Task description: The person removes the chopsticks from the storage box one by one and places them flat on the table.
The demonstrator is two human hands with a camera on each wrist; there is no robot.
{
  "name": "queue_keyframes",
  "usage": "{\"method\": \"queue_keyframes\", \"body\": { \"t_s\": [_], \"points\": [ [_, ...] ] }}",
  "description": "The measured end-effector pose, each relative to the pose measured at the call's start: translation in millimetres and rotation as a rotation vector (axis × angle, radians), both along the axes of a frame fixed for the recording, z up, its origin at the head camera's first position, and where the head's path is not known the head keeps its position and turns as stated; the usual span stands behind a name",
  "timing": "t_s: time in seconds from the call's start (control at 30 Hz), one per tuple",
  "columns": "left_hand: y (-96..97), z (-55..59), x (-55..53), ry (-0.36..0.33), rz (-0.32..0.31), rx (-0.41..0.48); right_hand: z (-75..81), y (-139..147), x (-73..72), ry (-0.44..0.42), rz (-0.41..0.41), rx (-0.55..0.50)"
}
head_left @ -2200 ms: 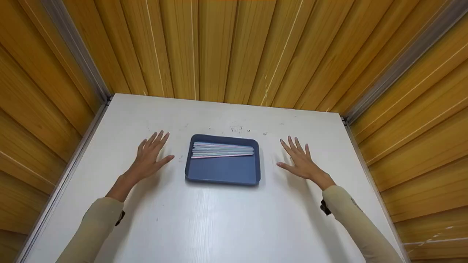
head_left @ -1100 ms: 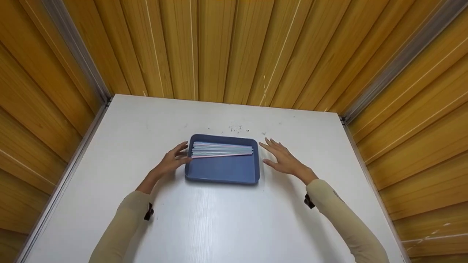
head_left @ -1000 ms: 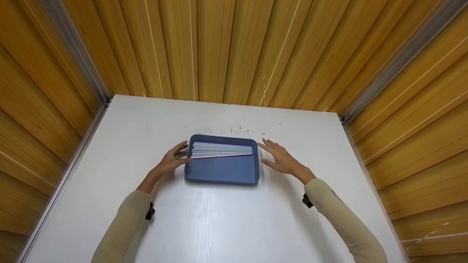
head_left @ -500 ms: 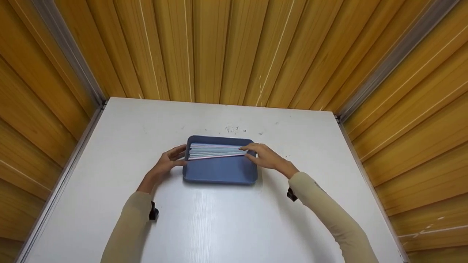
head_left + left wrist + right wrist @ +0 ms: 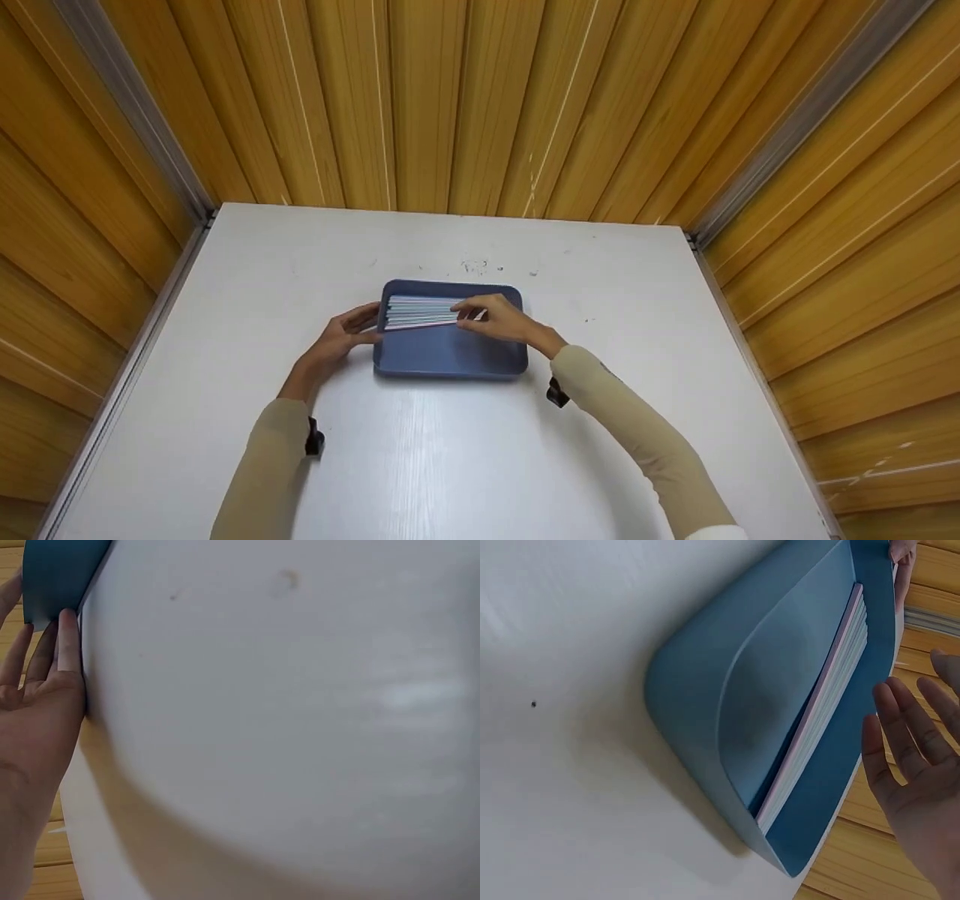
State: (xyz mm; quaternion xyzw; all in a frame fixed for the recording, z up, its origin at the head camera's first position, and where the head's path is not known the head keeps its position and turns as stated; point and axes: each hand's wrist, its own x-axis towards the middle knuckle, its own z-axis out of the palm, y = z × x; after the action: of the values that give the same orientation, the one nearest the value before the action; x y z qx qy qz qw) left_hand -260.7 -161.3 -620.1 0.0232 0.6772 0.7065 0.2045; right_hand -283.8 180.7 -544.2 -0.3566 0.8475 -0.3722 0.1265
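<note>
A blue rectangular tray (image 5: 442, 352) sits on the white table, its back half holding a row of thin pastel-striped straws (image 5: 420, 313) laid lengthwise. At the tray's left end my left hand (image 5: 335, 344) grips the wall, thumb over the rim and fingers along the outside. In the left wrist view those fingers (image 5: 67, 641) lie against the tray's outer side. My right hand (image 5: 497, 318) hovers over the straws, covering their right ends in the head view. The right wrist view shows its fingers (image 5: 904, 727) spread and loosely bent, with nothing between them.
The white table (image 5: 420, 465) reaches back to yellow wood-patterned panels (image 5: 420, 105), with more panels on both sides. Small dark marks (image 5: 474, 266) dot the tabletop behind the tray. Metal frame posts (image 5: 135, 112) stand at the corners.
Both hands have come in from beside the tray. The left has taken hold of its left end; the right has crossed the right rim and moved left over the straws.
</note>
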Motion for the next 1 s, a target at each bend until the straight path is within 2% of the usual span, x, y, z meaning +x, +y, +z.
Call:
{"method": "queue_keyframes", "body": {
  "t_s": [0.33,0.53,0.7,1.0],
  "points": [
    [4.0,-3.3,-1.2,0.001,0.0,-0.008,-5.6,-20,-16.9,-0.033,-0.02,0.02],
    [-2.2,-3.3,-0.7,0.002,0.008,-0.02,-15.3,-39,-25.5,0.085,0.068,0.121],
    [-4.2,-4.5,0.4,0.008,0.012,-0.021,-26.3,-52,-24.9,0.097,0.095,0.13],
    [-0.4,-5.5,-1.0,0.0,0.031,-0.013,-36.8,-64,-21.4,0.136,0.09,0.182]
  ]
}}
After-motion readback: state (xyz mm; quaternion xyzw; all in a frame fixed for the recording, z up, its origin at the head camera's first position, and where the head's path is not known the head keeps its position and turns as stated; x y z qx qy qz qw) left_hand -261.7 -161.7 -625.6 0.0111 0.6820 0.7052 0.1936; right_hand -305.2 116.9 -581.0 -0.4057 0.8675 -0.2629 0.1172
